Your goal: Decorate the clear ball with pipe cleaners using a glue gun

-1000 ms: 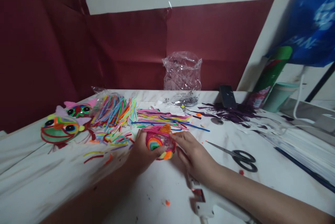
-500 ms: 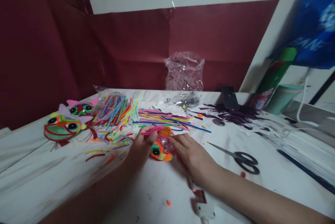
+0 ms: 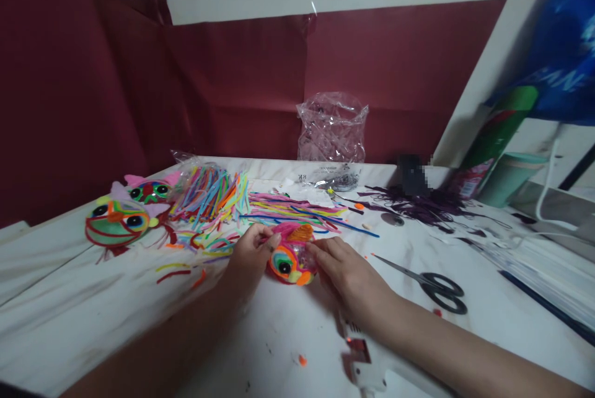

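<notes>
A small round pipe-cleaner craft face (image 3: 290,258), with a black eye, coloured rings and an orange ear, sits on the white table (image 3: 93,317) between my hands. My left hand (image 3: 251,256) grips its left side, thumb pressed on the pink top edge. From the right, my right hand (image 3: 346,277) curls its fingers against the craft's other side. Both hands hold it low on the table.
Two finished pipe-cleaner faces (image 3: 123,219) lie at the left. Loose coloured pipe cleaners (image 3: 260,206) spread behind the hands. Scissors (image 3: 434,289) lie to the right, a white glue gun (image 3: 376,367) under my right forearm, a crumpled clear bag (image 3: 332,128) at the back.
The craft face was turned in my hands, from showing its rainbow rings to showing its black eye, and lowered to the table. My hands stayed on it.
</notes>
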Available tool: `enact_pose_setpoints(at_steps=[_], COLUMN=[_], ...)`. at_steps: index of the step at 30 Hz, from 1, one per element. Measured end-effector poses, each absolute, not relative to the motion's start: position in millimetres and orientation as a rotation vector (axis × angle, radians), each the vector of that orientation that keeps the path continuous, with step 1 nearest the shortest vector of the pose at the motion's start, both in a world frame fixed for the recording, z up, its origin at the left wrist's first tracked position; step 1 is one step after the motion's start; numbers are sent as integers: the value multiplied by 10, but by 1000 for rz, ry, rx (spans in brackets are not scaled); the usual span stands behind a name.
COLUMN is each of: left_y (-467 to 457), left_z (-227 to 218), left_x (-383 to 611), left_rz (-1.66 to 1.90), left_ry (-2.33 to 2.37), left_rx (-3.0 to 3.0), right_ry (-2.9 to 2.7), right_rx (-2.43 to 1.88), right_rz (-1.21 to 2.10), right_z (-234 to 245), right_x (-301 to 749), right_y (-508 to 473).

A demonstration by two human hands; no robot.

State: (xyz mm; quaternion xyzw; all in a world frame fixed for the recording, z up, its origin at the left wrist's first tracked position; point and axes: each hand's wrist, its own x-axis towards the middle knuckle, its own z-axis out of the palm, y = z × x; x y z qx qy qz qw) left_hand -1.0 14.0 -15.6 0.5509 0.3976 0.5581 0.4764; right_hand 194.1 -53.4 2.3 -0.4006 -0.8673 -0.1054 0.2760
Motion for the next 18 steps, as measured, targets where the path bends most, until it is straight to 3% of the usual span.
enact_pose_setpoints(at_steps=[18], left_y=[145], left_z=[-79], left_x=[-50], left_rz=[1269], left_ry=[1112], left_rx=[1491], right_ry=[-2301], right_rx=[-1133], right_rz=[-223], right_z=[48], right_x=[1919], right_y=[-584])
